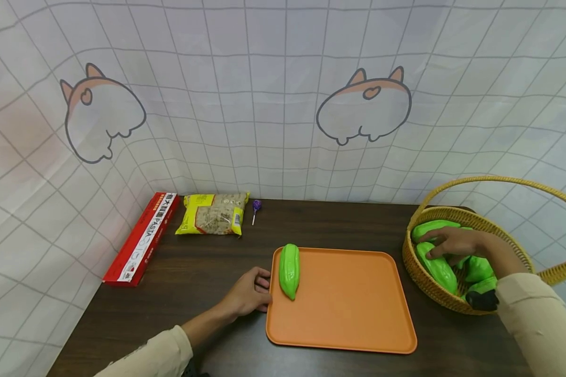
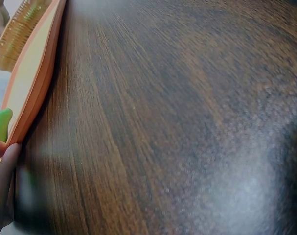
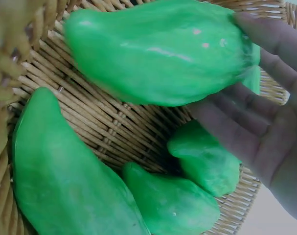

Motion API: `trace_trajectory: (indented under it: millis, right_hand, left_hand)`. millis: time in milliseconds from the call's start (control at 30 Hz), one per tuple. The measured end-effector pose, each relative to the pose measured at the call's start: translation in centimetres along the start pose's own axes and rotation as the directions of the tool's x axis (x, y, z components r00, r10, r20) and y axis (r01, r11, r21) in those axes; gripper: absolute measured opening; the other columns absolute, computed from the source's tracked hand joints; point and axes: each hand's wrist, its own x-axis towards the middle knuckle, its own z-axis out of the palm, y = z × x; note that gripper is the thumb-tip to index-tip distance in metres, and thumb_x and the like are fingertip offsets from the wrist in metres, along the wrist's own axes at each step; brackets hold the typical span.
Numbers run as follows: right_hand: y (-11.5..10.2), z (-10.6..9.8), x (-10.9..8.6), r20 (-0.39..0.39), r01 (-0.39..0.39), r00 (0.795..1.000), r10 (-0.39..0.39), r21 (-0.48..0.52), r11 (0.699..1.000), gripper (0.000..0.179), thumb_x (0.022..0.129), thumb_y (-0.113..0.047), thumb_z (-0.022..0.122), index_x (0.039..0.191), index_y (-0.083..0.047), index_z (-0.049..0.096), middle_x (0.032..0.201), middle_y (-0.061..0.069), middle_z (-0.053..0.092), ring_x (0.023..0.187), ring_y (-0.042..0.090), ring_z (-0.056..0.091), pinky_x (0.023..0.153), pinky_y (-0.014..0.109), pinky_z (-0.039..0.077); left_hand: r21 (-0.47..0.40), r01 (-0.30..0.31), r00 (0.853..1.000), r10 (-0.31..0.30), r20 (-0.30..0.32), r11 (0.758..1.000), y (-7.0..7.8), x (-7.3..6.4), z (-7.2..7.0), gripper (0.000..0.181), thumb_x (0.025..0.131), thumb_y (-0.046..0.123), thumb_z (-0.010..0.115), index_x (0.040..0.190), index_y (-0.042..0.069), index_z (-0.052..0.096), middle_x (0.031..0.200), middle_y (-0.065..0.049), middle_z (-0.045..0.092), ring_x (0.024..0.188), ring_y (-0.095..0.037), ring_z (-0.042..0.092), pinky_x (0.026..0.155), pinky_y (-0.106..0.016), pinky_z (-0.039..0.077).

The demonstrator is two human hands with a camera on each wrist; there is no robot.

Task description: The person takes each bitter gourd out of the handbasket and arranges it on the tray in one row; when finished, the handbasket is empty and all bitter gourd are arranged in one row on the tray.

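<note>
My left hand (image 1: 248,293) holds the left rim of an orange rectangular tray (image 1: 344,303), with its fingertips (image 2: 9,159) at the rim in the left wrist view. On the tray's left side lies a glossy green pod-shaped vegetable (image 1: 290,272), ridged and pointed toward me. Inside a wicker basket (image 1: 420,277) at the right, my right hand (image 1: 462,243) grips one end of another green vegetable (image 3: 158,54), thumb on one side and fingers underneath. Several more green vegetables lie below and around it, among them a long one (image 3: 65,171) along the basket wall.
The basket's tall handle (image 1: 495,179) arches over the right arm. Toward the back left are a red pasta box (image 1: 143,238), a yellow-and-clear bag (image 1: 214,213) and a purple lollipop (image 1: 257,205). A white checked curtain (image 1: 283,104) hangs behind the dark wooden table (image 1: 193,283).
</note>
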Motion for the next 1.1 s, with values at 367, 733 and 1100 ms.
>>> trace_trajectory:
  millis: [367, 733, 1100]
  right_hand:
    - [-0.2, 0.1, -0.9, -0.100, 0.078, 0.992, -0.079, -0.013, 0.997, 0.070, 0.098, -0.030, 0.064, 0.152, 0.003, 0.034, 0.146, 0.040, 0.038, 0.126, 0.050, 0.052, 0.090, 0.051, 0.059]
    - [-0.6, -0.1, -2.2, -0.220, 0.130, 0.965, -0.144, -0.078, 0.988, 0.067, 0.100, -0.030, 0.060, 0.151, 0.005, 0.034, 0.144, 0.043, 0.035, 0.118, 0.047, 0.058, 0.082, 0.045, 0.062]
    - [-1.2, 0.1, -4.5, -0.352, 0.179, 0.913, -0.205, -0.107, 0.978, 0.062, 0.101, -0.030, 0.059, 0.151, 0.001, 0.038, 0.148, 0.035, 0.034, 0.128, 0.053, 0.046, 0.079, 0.039, 0.063]
  left_hand:
    - [0.006, 0.001, 1.000, -0.001, -0.006, 1.000, 0.0, -0.1, 0.0, 0.060, 0.075, -0.004, 0.072, 0.132, -0.002, 0.051, 0.110, -0.016, 0.056, 0.087, -0.020, 0.062, 0.062, -0.035, 0.064]
    - [0.010, 0.001, 1.000, -0.001, -0.008, 1.000, 0.0, -0.1, 0.1, 0.061, 0.075, -0.004, 0.072, 0.132, -0.002, 0.051, 0.111, -0.016, 0.055, 0.087, -0.021, 0.062, 0.062, -0.036, 0.064]
    - [0.016, 0.005, 1.000, -0.005, 0.002, 1.000, -0.1, 0.1, 0.0, 0.060, 0.076, -0.002, 0.072, 0.132, -0.002, 0.050, 0.111, -0.016, 0.055, 0.089, -0.021, 0.062, 0.063, -0.034, 0.064]
